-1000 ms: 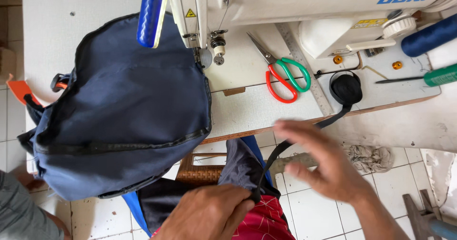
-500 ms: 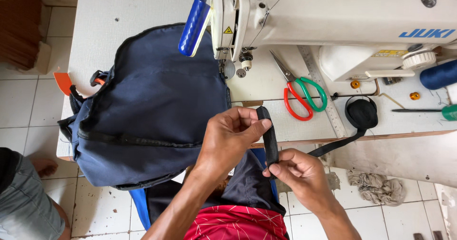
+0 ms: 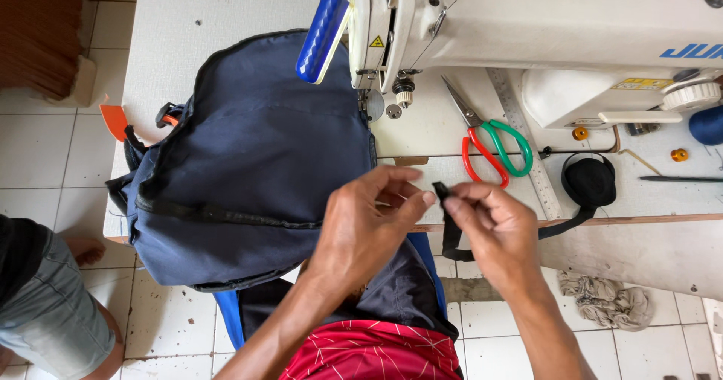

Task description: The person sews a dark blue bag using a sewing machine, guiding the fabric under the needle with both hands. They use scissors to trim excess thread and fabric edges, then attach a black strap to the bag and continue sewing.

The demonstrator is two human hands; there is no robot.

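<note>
A dark navy backpack (image 3: 248, 161) lies on the white sewing table (image 3: 188, 11), hanging over its front edge. Both hands meet just right of the bag, over the table's front edge. My right hand (image 3: 493, 225) pinches the end of a black webbing strap (image 3: 450, 241) between thumb and fingers. My left hand (image 3: 369, 222) touches the same strap end with its fingertips. The strap loops down under my right hand and runs right to a black roll of webbing (image 3: 591, 180). The needle area of the white sewing machine (image 3: 542, 26) is above the hands.
Scissors with red and green handles (image 3: 493, 146) and a metal ruler (image 3: 523, 143) lie under the machine arm. A blue-handled tool (image 3: 322, 30) hangs by the machine head. An orange buckle piece (image 3: 114, 120) sticks out left of the bag. Another person's leg (image 3: 53, 305) is at lower left. A rag (image 3: 606, 297) lies on the tiled floor.
The view has closed in. My hands have moved up from my lap to the table edge, the right hand has shifted its grip to the strap's end, and the left hand's fingers have opened onto it.
</note>
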